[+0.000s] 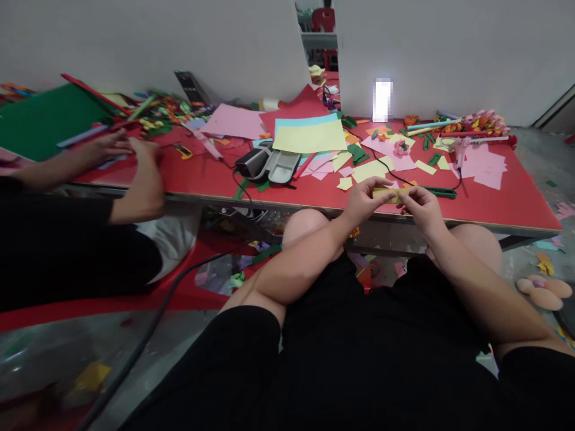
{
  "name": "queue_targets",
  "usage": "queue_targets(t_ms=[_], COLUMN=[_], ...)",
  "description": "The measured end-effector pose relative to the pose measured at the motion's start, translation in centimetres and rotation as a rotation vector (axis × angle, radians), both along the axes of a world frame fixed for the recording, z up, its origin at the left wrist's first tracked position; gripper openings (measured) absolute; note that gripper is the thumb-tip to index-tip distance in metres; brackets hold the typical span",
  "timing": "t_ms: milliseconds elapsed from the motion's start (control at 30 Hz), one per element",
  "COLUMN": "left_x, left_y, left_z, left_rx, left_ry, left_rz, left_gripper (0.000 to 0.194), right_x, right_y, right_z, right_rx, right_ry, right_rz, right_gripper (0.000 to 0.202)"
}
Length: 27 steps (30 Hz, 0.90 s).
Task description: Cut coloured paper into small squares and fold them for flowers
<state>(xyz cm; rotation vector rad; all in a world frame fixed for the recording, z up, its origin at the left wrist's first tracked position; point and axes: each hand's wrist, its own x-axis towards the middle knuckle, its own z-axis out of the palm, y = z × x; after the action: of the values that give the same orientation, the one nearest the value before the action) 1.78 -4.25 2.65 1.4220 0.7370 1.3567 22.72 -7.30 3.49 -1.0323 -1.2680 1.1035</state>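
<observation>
Between my two hands, just above the table's front edge, is a small piece of yellow paper (384,195). My left hand (365,200) pinches its left end between thumb and fingers. At the other end my right hand (421,206) has its fingertips closed on the same paper. Whether the paper is folded I cannot tell. Just beyond my right hand lies a green-handled cutter (438,191). Yellow paper scraps (369,170) and pink paper (484,164) are spread on the red tabletop (507,206) around my hands.
A co-worker's hands (128,149) work at the table's left. An open case (283,166) and stacked paper sheets (309,134) lie left of my hands. A pink glue gun (460,154) stands at right, its cord crossing the table. A bright phone (382,102) leans on the wall.
</observation>
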Motion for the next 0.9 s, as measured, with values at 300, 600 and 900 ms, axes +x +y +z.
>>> queue_targets(t_ms=[300,600,900], left_x=[-0.20,-0.07,-0.33], left_y=[-0.22,-0.08,-0.62], left_z=[0.12,-0.10,0.33], left_rx=[-0.076,-0.040,-0.013], left_ry=[0.046,0.037,0.077], left_rz=[0.049,0.049,0.079], left_gripper=[0.064,0.060,0.062], right_x=[0.38,-0.17,-0.33], right_y=[0.03,-0.12,-0.33], right_z=[0.07,0.27,0.62], right_rx=[0.043,0.146,0.102], right_ry=[-0.039,-0.080,-0.074], right_rz=[-0.012,-0.098,-0.137], right_gripper=[0.068,0.067,0.060])
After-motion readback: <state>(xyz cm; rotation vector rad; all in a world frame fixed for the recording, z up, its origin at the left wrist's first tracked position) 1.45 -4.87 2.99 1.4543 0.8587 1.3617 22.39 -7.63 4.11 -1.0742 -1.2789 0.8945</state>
